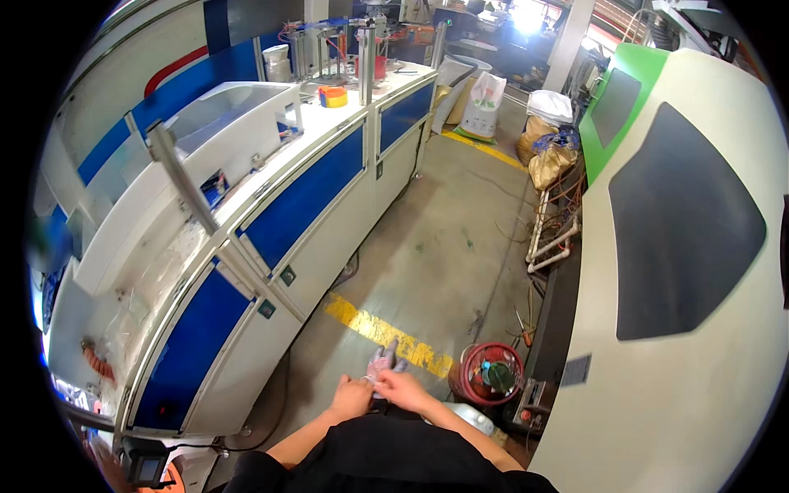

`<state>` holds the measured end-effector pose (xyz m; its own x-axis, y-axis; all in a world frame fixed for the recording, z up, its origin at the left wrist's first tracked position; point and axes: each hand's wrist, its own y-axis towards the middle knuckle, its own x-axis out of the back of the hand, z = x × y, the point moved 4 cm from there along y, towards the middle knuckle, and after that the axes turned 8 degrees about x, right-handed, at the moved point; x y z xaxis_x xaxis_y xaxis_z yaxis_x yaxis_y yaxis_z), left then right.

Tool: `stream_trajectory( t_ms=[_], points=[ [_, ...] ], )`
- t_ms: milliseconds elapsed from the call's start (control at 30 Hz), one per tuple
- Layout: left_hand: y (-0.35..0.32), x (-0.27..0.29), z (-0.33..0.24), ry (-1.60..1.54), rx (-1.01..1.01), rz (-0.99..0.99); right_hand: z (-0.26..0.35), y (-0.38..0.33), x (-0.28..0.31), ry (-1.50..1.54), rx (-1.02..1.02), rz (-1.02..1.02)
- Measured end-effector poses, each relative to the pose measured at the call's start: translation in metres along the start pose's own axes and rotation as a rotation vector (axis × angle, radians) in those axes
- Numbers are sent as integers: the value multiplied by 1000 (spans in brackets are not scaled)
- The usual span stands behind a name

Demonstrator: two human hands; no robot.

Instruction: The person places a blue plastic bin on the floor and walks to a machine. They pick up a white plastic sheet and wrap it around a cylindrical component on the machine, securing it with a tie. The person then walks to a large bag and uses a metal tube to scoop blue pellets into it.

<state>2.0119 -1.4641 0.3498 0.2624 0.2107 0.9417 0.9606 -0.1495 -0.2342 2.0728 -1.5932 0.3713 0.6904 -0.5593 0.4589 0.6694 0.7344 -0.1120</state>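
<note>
Close in front of my body, both hands meet at a work glove (384,362), grey with a pale, red-marked part. Its fingers point away from me over the floor. My left hand (352,396) is closed at the glove's near left edge. From the other side, my right hand (400,388) pinches the near right edge of the same glove. The fingertips of both hands are partly hidden where they meet it. Whether one glove or a pair is there, I cannot tell.
On the left runs a long white and blue machine bench (308,193). A beige and green machine (575,411) stands on the right. Beside my right arm are a red bucket (454,376) and a white jug (470,417). A yellow line (370,323) crosses the floor; sacks (482,107) stand farther off.
</note>
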Motion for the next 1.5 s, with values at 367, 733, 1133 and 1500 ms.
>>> stream_trajectory(
  t_ms=[367, 733, 1133, 1500],
  points=[
    [378, 122, 67, -40, 153, 66, -277, 96, 317, 880, -341, -960],
    [815, 210, 29, -111, 116, 107, -558, -18, 350, 1248, -1350, -1478],
    [896, 17, 164, -382, 471, 645, -636, 479, 936, 514, -358, -931],
    [1279, 55, 185, -823, 875, 507, -725, 692, 1095, -121, -358, -110]
  ],
)
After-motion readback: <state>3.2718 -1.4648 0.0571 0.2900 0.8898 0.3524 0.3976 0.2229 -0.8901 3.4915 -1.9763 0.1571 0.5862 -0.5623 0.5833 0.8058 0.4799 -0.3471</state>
